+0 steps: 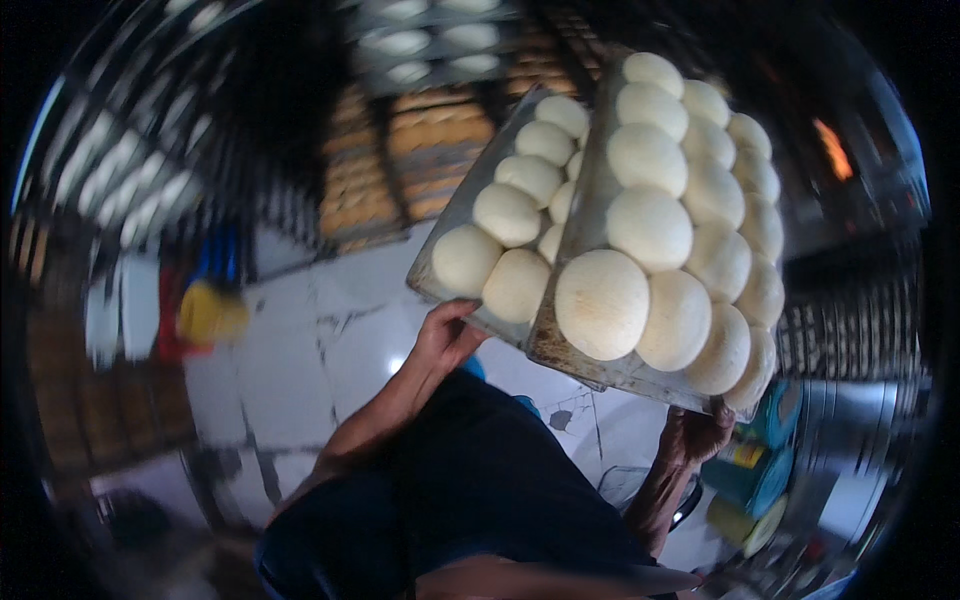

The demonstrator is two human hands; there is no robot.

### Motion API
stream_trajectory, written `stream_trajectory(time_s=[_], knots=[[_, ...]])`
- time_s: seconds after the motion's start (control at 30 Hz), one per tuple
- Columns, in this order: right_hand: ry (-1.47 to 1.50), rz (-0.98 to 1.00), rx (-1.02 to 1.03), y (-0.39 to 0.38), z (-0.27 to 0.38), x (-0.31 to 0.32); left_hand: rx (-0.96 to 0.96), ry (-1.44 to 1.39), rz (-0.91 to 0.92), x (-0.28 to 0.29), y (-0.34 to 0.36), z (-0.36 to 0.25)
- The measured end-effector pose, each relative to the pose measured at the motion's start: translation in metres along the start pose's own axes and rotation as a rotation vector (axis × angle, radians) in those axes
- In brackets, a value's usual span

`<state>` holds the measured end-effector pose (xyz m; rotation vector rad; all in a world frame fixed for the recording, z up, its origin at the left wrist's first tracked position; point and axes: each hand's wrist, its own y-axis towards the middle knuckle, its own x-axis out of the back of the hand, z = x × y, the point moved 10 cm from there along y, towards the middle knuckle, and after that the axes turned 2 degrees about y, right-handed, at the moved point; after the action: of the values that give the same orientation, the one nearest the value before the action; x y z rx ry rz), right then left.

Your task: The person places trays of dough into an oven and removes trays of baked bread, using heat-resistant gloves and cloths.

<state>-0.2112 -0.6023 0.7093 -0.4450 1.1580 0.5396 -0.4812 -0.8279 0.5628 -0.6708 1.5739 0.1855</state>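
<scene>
Hands, partly hidden underneath, clasp overlapping trays of pale dough balls.

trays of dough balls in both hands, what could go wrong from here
The right tray overlaps the left tray, so one could slide against the other. The left grip and right grip show only at the near edges, so the far ends might dip and dough balls roll off. The trays also hide part of the cracked floor, where a foot could catch.
</scene>
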Motion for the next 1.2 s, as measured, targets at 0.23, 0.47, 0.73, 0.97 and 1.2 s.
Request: stream_trajectory(time_s=[0.23, 0.47, 0.73, 0.97, 1.2], knots=[[0.047, 0.006, 0.272, 0.100, 0.089, -0.011, 0.207, 0.102, 0.108, -0.073, 0.182, 0.064], [0.014, -0.032, 0.418, 0.248, 0.206, 0.021, 0.305, 0.058, 0.355, -0.136, 0.360, 0.144], [-0.010, -0.092, 0.365, 0.461, 0.305, 0.016, 0.222, 0.153, 0.176, -0.254, 0.532, 0.242], [0.088, -0.008, 0.334, 0.667, 0.359, 0.019, 0.271, 0.033, 0.267, -0.319, 0.730, 0.305], [0.164, -0.109, 0.360, 0.846, 0.401, 0.022, 0.291, 0.032, 0.198, -0.379, 0.901, 0.342]])
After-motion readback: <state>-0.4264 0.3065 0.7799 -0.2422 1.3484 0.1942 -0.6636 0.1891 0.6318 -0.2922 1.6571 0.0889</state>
